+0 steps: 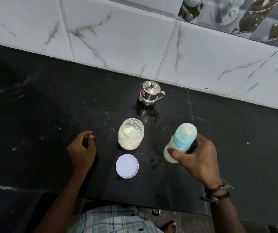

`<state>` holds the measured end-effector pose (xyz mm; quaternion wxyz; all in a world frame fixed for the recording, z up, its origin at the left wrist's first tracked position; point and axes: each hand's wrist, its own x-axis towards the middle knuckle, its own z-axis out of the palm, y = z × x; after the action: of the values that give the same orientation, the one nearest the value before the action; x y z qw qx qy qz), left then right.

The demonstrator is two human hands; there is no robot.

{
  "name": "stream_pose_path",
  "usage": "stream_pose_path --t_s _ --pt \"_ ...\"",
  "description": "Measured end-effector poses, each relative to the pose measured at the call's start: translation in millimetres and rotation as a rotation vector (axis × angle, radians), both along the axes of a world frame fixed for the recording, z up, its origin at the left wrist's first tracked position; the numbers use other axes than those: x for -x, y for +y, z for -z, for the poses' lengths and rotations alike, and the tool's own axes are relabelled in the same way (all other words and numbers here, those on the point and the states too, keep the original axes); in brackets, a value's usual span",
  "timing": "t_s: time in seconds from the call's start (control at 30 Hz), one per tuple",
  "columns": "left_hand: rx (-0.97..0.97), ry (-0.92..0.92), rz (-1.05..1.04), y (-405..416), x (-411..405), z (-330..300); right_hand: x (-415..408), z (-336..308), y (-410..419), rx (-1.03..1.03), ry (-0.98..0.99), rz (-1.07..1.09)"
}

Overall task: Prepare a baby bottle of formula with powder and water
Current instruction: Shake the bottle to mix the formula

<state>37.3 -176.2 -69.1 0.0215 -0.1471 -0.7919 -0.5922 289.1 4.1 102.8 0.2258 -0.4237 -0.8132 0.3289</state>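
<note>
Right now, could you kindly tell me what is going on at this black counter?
A person is making formula. Their right hand grips a clear baby bottle with a blue collar and cap, holding milky liquid, tilted above the black stone counter. The left hand rests loosely curled on the counter. An open glass jar of pale powder holds a blue scoop; its white round lid lies nearer the person. A lidded steel pot stands behind.

One bottle [180,142], one jar [130,138], one lid [127,166], one steel pot [150,95].
</note>
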Motion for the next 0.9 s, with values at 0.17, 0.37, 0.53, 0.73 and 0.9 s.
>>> stream_pose_path --t_s 0.17,0.37,0.53,0.73,0.9 --pt "0.009 0.005 0.002 -1.1 -0.1 0.9 -4.5 -6.6 0.6 0.008 -0.022 0.025" --pt "0.021 0.019 0.000 -0.4 0.6 1.2 -1.5 -7.1 0.6 0.052 0.046 -0.027" --pt "0.015 0.015 -0.001 -0.7 0.1 0.4 -1.5 -2.8 2.1 0.065 -0.051 -0.082" --pt "0.007 0.023 0.009 -0.8 -0.8 0.0 0.8 -4.5 2.0 -0.126 -0.210 -0.002" --pt "0.009 0.042 0.009 -0.5 0.2 0.4 -3.5 -8.8 1.7 0.119 0.028 -0.143"
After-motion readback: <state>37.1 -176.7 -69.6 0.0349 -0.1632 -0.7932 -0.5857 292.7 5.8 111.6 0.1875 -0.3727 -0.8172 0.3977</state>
